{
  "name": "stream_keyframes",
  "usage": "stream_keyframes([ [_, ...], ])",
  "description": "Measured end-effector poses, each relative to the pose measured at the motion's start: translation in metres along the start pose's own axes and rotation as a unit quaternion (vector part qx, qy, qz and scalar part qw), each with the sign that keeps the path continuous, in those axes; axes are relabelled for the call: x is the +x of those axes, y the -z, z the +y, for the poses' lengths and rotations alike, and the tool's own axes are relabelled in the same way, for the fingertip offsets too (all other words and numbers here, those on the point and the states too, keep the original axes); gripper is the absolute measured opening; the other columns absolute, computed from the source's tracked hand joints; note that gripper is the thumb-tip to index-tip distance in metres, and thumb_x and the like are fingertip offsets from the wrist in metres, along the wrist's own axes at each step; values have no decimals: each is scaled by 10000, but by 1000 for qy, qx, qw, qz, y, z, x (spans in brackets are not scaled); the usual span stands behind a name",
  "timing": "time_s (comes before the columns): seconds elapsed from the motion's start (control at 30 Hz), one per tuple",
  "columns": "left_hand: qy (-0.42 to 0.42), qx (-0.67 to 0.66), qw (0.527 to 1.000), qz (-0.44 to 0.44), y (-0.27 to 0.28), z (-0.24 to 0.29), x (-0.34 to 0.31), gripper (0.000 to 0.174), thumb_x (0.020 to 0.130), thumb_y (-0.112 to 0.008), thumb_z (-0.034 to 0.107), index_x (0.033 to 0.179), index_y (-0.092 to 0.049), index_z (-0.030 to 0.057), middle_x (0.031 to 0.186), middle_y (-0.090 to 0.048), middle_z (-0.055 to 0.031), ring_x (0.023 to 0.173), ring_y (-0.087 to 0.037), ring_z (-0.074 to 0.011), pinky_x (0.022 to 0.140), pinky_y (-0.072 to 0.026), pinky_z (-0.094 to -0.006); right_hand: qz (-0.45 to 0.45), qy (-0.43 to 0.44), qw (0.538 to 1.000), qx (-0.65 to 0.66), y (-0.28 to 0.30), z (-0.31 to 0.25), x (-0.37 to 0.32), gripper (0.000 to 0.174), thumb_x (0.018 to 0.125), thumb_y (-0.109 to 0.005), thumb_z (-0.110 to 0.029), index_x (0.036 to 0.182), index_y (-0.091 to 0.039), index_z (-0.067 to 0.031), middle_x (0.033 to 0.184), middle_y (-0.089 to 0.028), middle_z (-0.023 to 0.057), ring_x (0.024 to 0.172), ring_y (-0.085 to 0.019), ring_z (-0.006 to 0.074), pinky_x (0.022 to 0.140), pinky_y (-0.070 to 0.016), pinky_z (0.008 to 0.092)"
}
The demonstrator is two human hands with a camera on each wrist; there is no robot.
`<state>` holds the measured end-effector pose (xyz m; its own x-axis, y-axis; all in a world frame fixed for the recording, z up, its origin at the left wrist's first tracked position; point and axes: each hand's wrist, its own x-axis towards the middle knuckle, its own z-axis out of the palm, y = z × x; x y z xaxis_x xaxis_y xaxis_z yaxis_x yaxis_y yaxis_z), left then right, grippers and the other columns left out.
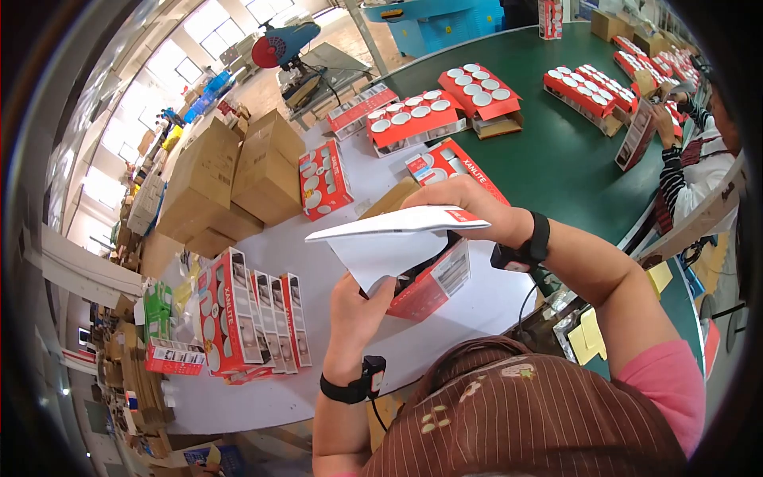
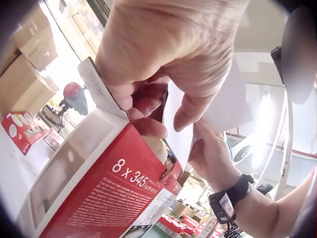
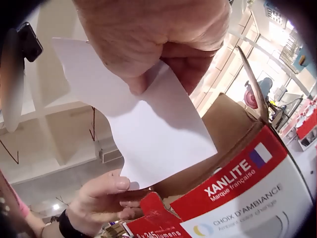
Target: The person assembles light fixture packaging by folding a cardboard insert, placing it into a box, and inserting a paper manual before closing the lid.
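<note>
A red and white Xanlite cardboard box (image 1: 433,286) stands in front of me with its top flaps raised; "8 x 345 lumens" is printed on its red side in the left wrist view. Over its opening, a bent white sheet (image 3: 148,124) spans both hands, with a red marking at one corner in the head view. My right hand (image 1: 469,200) grips its far edge between thumb and fingers. At the near edge, my left hand (image 1: 355,314) pinches it, thumb on the white face, other fingers curled at the box's opening (image 2: 148,141). The sheet covers most of the box's inside.
Several red Xanlite boxes (image 1: 230,318) stand at the left, large brown cartons (image 1: 266,167) behind them. Trays of white round-topped items (image 1: 409,119) line the back of the table. A person (image 1: 699,151) handles a box at the far right.
</note>
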<state>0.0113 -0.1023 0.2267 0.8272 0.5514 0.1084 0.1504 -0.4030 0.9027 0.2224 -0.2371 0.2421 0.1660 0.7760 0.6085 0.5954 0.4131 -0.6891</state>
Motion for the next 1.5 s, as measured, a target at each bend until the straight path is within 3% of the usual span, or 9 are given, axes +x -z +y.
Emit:
stream_keyframes([
  [0.27,7,53,999,7,3,2,-3,122,793,-684,79,828,-639,-29,651,-466,-8,549,-430,-84,514,-368,-261,-21,4,999,-49,7,6,-9,191,822,-657,-40,1011,-683,-37,814,-691,117,702,-664,228,632,-507,306],
  [0.43,8,52,999,11,2,-4,-2,174,767,-710,108,752,-601,-28,614,-409,-25,553,-371,-112,516,-321,-293,-89,-227,970,-6,16,-6,-10,155,879,-669,-137,991,-686,-32,700,-633,88,604,-588,186,583,-478,305],
  [0.63,-13,101,995,1,1,5,-3,165,764,-714,96,735,-598,-19,613,-423,-40,565,-407,-151,520,-337,-313,-84,-50,991,-89,19,-3,-10,200,820,-666,-39,1019,-679,-20,818,-668,96,739,-626,225,677,-503,313],
  [0.83,-51,174,983,15,1,6,-4,141,766,-711,85,749,-612,-15,637,-482,-85,572,-476,-210,535,-394,-345,-120,-68,985,-105,21,-8,-6,214,809,-668,-66,1017,-680,-14,898,-694,117,823,-658,271,740,-515,341],
  [0.93,-67,245,966,43,2,7,-6,127,759,-713,87,765,-630,-9,659,-510,-95,573,-505,-230,549,-421,-362,-76,25,992,-98,15,1,-7,163,836,-682,-119,991,-704,-74,798,-684,111,733,-662,265,636,-506,348],
  [1.07,-40,235,971,11,2,13,-7,138,757,-718,112,867,-700,30,758,-593,-114,639,-579,-264,598,-468,-347,-117,-36,987,-103,18,-3,-7,208,813,-689,-100,1008,-689,-28,889,-696,115,819,-660,269,730,-515,342],
  [1.13,-24,213,977,-9,5,13,-8,170,760,-716,127,911,-720,48,807,-627,-121,677,-606,-275,626,-485,-341,-149,-167,970,-98,21,-8,-5,186,825,-694,-121,992,-696,-38,885,-696,111,814,-661,263,716,-514,338],
  [1.33,-46,273,960,-33,7,15,-10,233,778,-701,195,975,-725,74,957,-673,-135,829,-640,-301,732,-505,-370,-125,-43,985,-110,15,1,-9,178,864,-681,-217,983,-703,-86,770,-673,120,693,-645,288,632,-500,363],
  [1.5,-8,241,967,-80,13,17,-10,268,772,-706,203,1008,-716,75,944,-679,-142,790,-638,-306,721,-504,-377,-152,-93,968,-179,17,-5,-7,191,856,-683,-254,970,-709,-103,756,-670,115,697,-643,295,639,-500,371],
])
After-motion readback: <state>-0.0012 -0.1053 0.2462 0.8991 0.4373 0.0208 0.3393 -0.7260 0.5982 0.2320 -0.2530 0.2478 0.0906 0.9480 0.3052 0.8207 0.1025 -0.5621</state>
